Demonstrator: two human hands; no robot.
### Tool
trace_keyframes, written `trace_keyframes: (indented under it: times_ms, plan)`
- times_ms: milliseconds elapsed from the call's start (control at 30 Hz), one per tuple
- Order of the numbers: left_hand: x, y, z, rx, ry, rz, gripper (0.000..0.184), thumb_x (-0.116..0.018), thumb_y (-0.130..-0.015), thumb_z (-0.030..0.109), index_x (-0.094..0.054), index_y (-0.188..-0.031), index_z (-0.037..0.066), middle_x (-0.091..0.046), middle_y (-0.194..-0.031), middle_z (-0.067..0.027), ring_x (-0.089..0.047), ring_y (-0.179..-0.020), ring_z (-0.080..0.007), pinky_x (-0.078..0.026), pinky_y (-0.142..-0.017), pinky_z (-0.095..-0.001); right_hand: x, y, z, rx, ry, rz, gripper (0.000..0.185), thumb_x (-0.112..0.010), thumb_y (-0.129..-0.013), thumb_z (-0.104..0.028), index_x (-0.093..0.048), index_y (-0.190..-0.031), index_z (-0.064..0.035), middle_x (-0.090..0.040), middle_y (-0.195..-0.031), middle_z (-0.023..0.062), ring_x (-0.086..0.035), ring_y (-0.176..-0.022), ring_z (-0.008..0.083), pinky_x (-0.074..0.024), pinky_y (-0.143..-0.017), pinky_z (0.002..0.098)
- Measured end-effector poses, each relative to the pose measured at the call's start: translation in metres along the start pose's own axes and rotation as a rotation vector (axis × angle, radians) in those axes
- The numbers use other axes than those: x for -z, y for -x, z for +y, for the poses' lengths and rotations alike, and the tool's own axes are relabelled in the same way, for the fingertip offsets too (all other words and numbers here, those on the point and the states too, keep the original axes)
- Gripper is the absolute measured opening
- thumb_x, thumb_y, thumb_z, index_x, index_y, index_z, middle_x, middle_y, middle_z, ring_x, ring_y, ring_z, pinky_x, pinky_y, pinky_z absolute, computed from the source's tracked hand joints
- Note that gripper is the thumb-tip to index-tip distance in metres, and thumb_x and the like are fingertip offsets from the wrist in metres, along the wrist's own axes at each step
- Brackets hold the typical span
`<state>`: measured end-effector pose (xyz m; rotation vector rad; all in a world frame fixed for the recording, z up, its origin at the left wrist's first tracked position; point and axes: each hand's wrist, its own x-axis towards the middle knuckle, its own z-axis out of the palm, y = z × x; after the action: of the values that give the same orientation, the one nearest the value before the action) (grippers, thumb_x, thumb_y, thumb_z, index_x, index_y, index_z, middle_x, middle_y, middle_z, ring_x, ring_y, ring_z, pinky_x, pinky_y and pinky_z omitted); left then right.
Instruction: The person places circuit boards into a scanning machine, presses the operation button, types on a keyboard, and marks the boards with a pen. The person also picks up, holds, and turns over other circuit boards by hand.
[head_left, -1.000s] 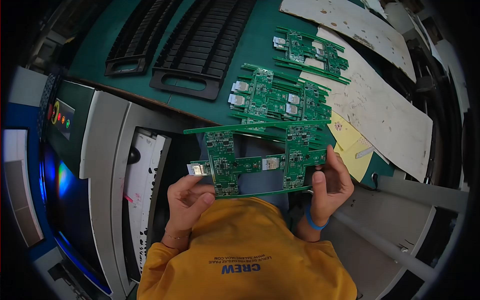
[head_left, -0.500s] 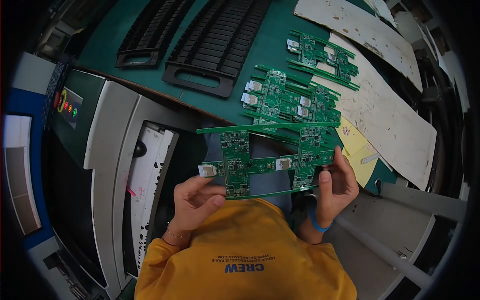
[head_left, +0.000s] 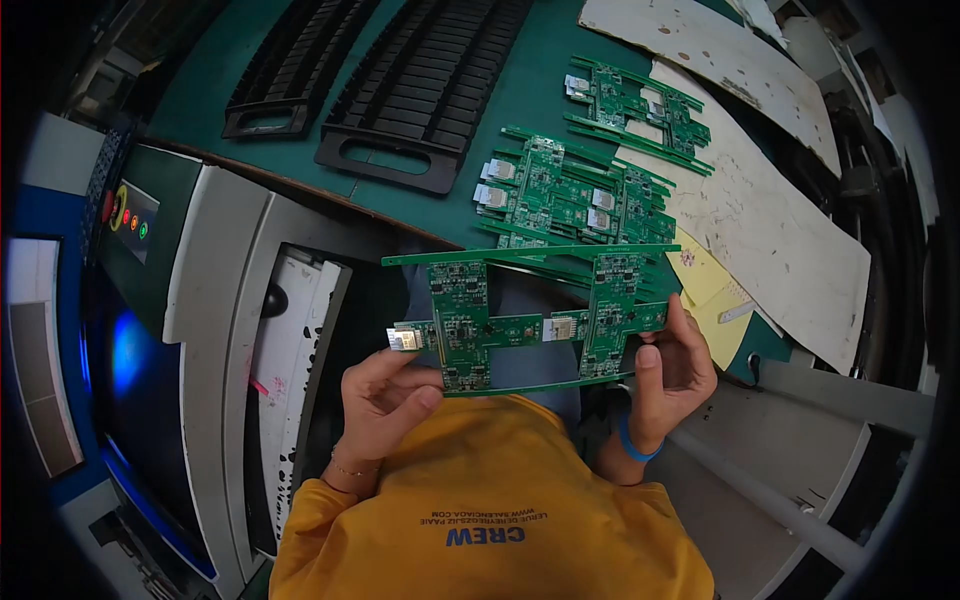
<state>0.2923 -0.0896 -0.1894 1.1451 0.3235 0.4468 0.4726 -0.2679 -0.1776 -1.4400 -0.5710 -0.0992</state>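
A green circuit board panel [head_left: 461, 330] is held up in front of my body. It has two wide populated sections, thin rails at top and bottom, and silvery connectors. My left hand [head_left: 385, 402] grips its lower left side, close to the left connector [head_left: 404, 339]. The right edge is pinched by my right hand [head_left: 672, 375], with the thumb towards me and fingers partly behind the board. Just beyond, on the green bench, lies a pile of similar circuit boards [head_left: 540, 185]. Another group of circuit boards [head_left: 640, 105] lies farther back.
Two black slotted racks [head_left: 420, 90] lie on the green bench [head_left: 260, 165]. Stained pale sheets [head_left: 770, 180] and yellow paper [head_left: 705, 275] are at the right. A grey machine with lit buttons [head_left: 135, 222] stands to the left; a metal bar [head_left: 760, 485] runs at lower right.
The panel and my left hand have shifted slightly left, and the panel's tilt has changed a little. A blue glow now shows in the machine at the left. Both hands keep their hold.
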Motion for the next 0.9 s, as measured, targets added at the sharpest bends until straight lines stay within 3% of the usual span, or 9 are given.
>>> trace_keyframes:
  times_ms: [400, 900]
  plan:
    - [0.006, 0.001, -0.010, 0.029, -0.016, 0.087, 0.043, -0.061, -0.080, -0.001, -0.046, -0.120, -0.003, -0.065, -0.084, -0.0127, -0.052, -0.067, -0.0059, -0.041, -0.059, -0.0173, 0.000, 0.000, -0.002, 0.066, -0.027, -0.006, 0.039, -0.066, -0.068, 0.000, -0.057, -0.105, 0.0082, -0.060, -0.086, 0.0139, -0.053, -0.072, 0.0156, -0.0443, -0.063, 0.0245]
    - [0.005, 0.000, -0.012, 0.028, 0.047, 0.109, 0.044, -0.060, -0.079, -0.001, -0.046, -0.120, -0.003, -0.065, -0.085, -0.0129, -0.050, -0.067, -0.0047, -0.040, -0.060, -0.0173, -0.001, 0.001, -0.004, 0.070, -0.030, -0.006, 0.039, -0.066, -0.067, 0.000, -0.058, -0.104, 0.0076, -0.062, -0.090, 0.0156, -0.054, -0.072, 0.0159, -0.0440, -0.063, 0.0243]
